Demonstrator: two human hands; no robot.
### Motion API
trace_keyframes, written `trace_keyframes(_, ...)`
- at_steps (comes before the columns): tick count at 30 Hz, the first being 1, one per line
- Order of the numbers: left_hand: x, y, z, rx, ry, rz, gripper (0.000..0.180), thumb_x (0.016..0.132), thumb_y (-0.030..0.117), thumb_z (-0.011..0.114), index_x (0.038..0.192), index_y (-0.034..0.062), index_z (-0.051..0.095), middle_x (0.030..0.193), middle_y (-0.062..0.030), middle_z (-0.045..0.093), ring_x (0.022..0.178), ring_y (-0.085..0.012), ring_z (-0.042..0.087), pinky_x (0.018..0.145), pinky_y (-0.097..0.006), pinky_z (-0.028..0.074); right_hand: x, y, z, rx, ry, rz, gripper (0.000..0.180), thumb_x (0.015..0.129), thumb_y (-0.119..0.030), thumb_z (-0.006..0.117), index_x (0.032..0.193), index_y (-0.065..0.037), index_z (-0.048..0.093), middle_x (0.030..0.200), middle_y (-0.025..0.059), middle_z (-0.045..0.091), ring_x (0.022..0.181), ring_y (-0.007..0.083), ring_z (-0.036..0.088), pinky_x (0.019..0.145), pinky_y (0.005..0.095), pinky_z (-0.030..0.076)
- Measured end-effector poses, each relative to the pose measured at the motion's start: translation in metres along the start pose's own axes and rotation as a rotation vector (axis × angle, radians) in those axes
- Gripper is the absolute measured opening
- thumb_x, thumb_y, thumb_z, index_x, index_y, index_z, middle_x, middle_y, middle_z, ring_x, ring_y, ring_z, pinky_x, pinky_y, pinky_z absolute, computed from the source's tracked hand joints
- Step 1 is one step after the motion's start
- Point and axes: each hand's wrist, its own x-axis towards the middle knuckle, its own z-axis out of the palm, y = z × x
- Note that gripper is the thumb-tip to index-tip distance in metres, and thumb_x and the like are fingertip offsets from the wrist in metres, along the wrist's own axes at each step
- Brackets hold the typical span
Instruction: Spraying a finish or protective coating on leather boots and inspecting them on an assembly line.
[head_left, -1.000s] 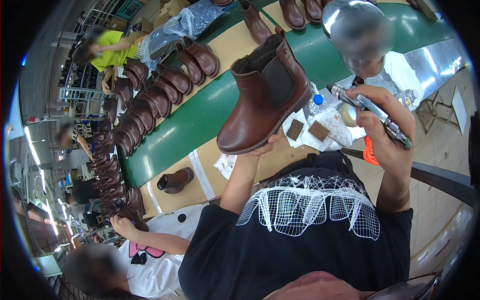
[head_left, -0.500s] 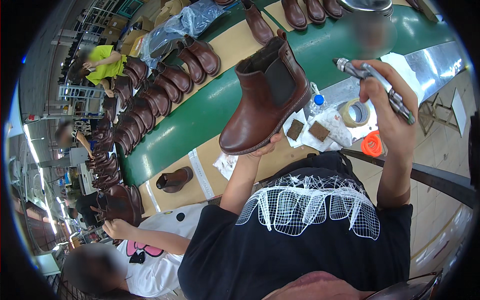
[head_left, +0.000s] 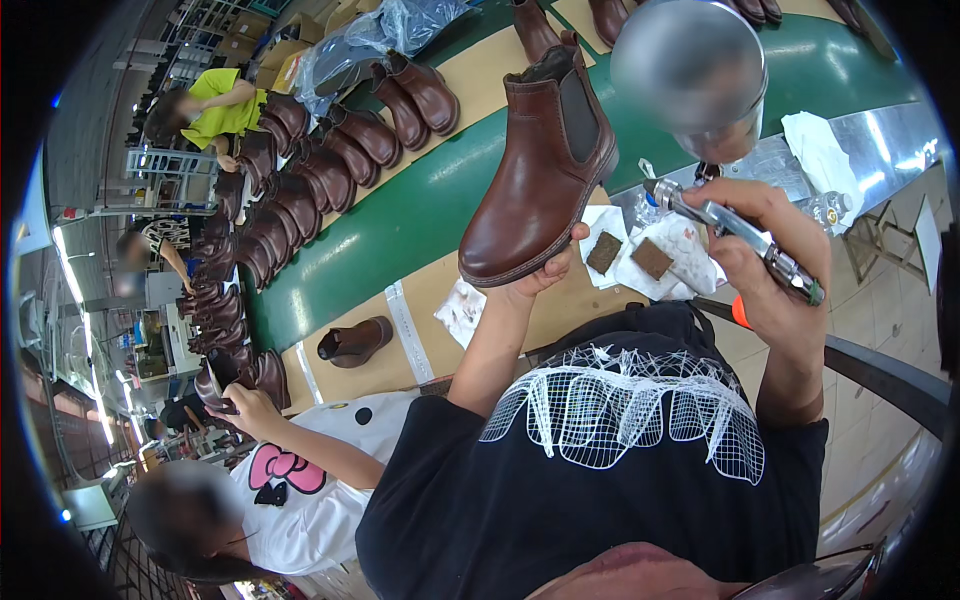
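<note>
1. Currently, the left hand (head_left: 545, 278) has its fingers curled under the sole of a brown leather Chelsea boot (head_left: 535, 180), bearing it from below; the boot is raised above the table's near side, toe toward the near left, shaft toward the far side.
2. Wrapped around a silvery spray gun (head_left: 740, 225), the fingers of the right hand (head_left: 775, 255) are closed; whether they press its trigger, I cannot tell. Its nozzle points left, toward the boot's heel, without touching.
3. A polished metal cup (head_left: 690, 80) rises from the gun's far side.
4. Between the hands, two brown abrasive pads (head_left: 652, 259) lie on stained white cloths (head_left: 690, 258).
5. Left of the left forearm, a single ankle boot (head_left: 357, 343) is on brown cardboard (head_left: 430, 290).
6. Farther left, rows of brown boots (head_left: 325, 175) line the green tabletop (head_left: 350, 265).
7. At the near left, a co-worker's hand (head_left: 250, 412) is at another boot (head_left: 222, 375).
</note>
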Motion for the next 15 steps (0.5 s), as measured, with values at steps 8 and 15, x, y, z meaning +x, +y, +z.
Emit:
trace_keyframes(8,-0.002,0.001,0.001,-0.058,0.037,0.022,0.07,0.094,0.051,0.054,0.146,0.0067,0.039,0.122,-0.0335,0.05,0.089,-0.0405,0.059,0.053,-0.036,0.055,-0.016,0.002,-0.007,-0.124,-0.145,0.073,0.025,0.082,-0.021,0.076,0.102,-0.005,0.072,0.087,0.0055,0.072,0.071,0.0154,0.059,0.073,0.029,0.036)
trace_keyframes(15,0.003,-0.006,0.008,-0.012,0.096,0.049,0.07,0.093,0.051,0.055,0.145,0.0066,0.039,0.117,-0.0359,0.051,0.077,-0.0391,0.062,0.05,-0.033,0.054,-0.008,-0.002,-0.003,-0.044,-0.01,0.003,0.028,0.084,-0.025,0.076,0.103,-0.005,0.071,0.089,0.0055,0.073,0.072,0.0154,0.06,0.072,0.0281,0.036)
